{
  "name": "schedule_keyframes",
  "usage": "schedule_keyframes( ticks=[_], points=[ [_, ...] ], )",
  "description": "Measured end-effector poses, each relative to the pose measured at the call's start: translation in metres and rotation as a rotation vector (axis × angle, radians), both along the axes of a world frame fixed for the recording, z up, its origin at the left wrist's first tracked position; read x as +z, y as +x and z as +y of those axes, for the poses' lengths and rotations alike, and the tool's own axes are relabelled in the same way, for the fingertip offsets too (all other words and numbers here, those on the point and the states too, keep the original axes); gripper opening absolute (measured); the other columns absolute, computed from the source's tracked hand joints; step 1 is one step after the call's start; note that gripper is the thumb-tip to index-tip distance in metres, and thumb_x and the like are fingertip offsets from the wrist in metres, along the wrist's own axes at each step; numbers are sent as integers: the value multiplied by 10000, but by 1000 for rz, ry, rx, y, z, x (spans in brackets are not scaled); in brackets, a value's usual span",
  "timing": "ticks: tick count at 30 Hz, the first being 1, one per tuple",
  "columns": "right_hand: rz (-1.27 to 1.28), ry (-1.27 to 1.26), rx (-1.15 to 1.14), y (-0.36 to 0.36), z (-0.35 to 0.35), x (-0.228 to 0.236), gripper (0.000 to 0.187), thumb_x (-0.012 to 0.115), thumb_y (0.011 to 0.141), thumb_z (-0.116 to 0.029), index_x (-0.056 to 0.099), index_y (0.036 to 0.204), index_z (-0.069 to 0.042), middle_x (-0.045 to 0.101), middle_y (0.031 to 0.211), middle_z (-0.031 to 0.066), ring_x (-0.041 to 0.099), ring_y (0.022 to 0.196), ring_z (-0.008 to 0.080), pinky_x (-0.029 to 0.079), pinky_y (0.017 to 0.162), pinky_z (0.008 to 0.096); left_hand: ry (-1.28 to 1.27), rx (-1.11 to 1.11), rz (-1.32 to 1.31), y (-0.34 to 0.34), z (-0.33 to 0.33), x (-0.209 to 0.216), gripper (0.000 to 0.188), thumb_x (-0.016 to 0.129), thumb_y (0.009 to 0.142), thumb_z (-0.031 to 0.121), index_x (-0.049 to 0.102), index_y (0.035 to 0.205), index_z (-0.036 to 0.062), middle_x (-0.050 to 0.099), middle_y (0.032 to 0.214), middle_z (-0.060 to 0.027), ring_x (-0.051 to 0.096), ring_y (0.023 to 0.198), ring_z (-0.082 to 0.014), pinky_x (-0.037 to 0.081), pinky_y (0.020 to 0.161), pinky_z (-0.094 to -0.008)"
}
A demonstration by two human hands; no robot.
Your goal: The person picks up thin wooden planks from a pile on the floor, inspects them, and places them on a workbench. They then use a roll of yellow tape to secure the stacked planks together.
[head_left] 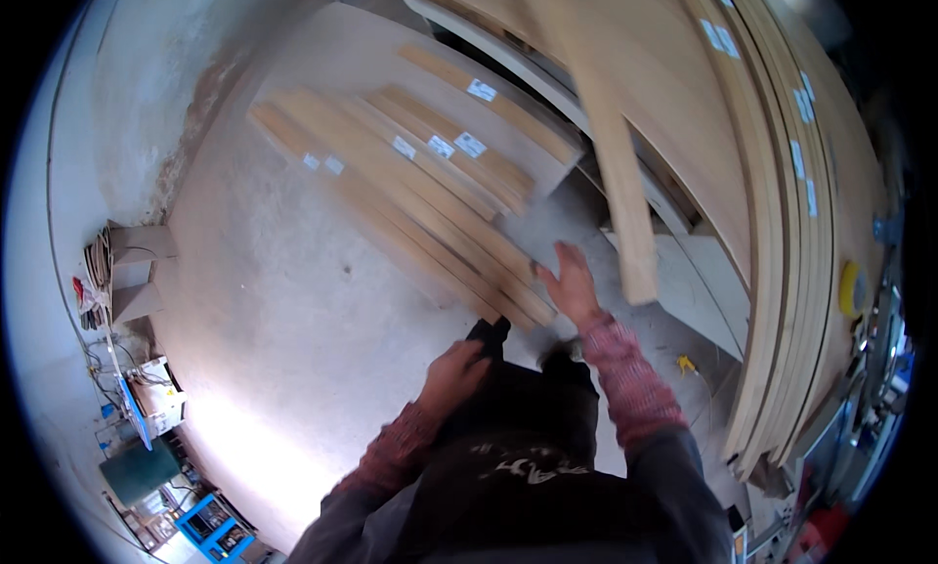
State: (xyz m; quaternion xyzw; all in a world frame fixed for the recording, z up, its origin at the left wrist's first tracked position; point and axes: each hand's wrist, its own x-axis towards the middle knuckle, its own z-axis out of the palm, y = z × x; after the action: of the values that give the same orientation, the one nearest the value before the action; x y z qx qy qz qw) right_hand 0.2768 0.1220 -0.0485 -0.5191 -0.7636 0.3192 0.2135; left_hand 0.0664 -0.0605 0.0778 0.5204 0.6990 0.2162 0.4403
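Head view, and motion blur smears plenty: the left hand's (452, 376) fingers run together, so I can't tell whether they grip anything. One slanting board (616, 163) at one o'clock is cut off by the top edge, and what its lower end rests on is hard to make out. Black rim swallows the corners; the clutter at four o'clock is unreadable.

Pale, smooth floor (283, 271) carries a loose spread of boards (420, 207) at eleven o'clock, some bearing white labels (404, 147). A stained wall (107, 124) rises at ten. Over at two stands a bench (674, 95) with long strips (782, 173) along it, a yellow roll (853, 288) at three; a green bin (140, 471) sits at eight.

The left hand hangs at six, by the dark trousers (508, 408). Toward three, the right hand (570, 282) reaches forward, fingers spread and free, near the boards' closer ends; contact can't be judged
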Motion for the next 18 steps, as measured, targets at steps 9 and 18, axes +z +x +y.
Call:
schedule_keyframes(
  ticks=[9, 18],
  points=[
    [-423, 95, 156, -121, 150, -30, 478, 789, 792, -247, 581, 1167, -34, 597, 1193, 194, 572, 1104, 402, 483, 909, 514, -99, 428, 130, -86, -84, -19, 253, 699, 932, 139, 653, 1148, 16, 703, 1076, -153, 725, 859, -269, 543, 632, -360],
    [-93, 452, 89, -3, 9, 102, 574, 777, 743, -76, 550, 1263, 10, 602, 1183, 174, 575, 1000, 372, 450, 852, 460, -1, 348, -454, -60, 11, -38, 404, 656, 979, 146, 562, 1351, 20, 678, 1208, -103, 681, 1041, -199, 532, 829, -313]
  ],
)
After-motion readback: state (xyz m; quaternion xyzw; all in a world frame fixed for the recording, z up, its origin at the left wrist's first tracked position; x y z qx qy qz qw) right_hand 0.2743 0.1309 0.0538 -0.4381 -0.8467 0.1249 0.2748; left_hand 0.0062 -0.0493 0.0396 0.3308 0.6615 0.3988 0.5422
